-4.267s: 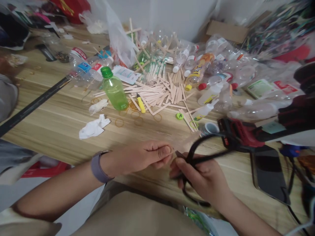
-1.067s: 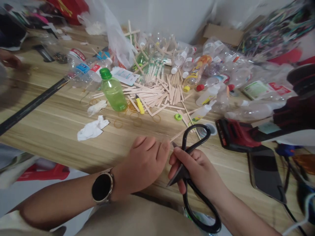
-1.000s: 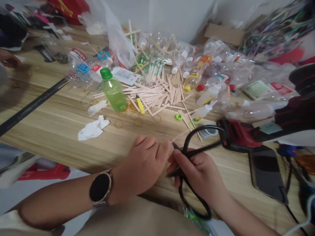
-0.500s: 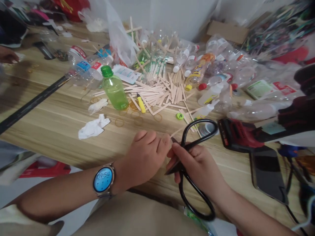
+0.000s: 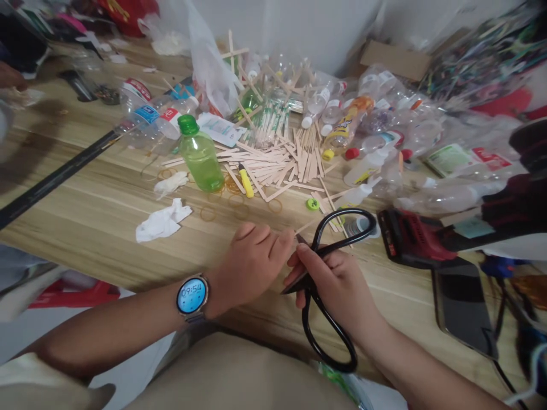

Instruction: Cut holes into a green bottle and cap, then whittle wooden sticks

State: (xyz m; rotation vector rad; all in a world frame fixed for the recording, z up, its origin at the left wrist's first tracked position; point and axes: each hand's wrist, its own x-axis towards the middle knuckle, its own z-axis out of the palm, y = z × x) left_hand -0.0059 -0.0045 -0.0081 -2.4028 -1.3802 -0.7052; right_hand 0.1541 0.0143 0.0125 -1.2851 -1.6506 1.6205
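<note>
My left hand [image 5: 256, 267], with a watch [image 5: 192, 295] on its wrist, is closed with its knuckles up. From its thumb side a thin wooden stick [image 5: 304, 228] sticks out to the upper right. Close beside it, my right hand [image 5: 335, 279] grips black-handled scissors [image 5: 318, 232] around the blades, not through the loops. The scissors' handles are spread apart, and one blade tip lies close to the stick. My fingers hide most of the blades and the stick's other end.
Behind my hands lie a green bottle [image 5: 200, 156], a yellow utility knife [image 5: 246, 182], loose wooden sticks [image 5: 273, 162] and crumpled tissue [image 5: 164, 221]. Clear plastic bottles [image 5: 423, 134] crowd the back right. At right are a red-black power tool [image 5: 419, 236] and a phone [image 5: 464, 307]. Another person's hand [image 5: 11, 77] shows far left.
My right hand and the scissors have shifted slightly left, the lower handle loop swinging left and up a little. My left wrist has moved slightly right and up. Both grips stay the same.
</note>
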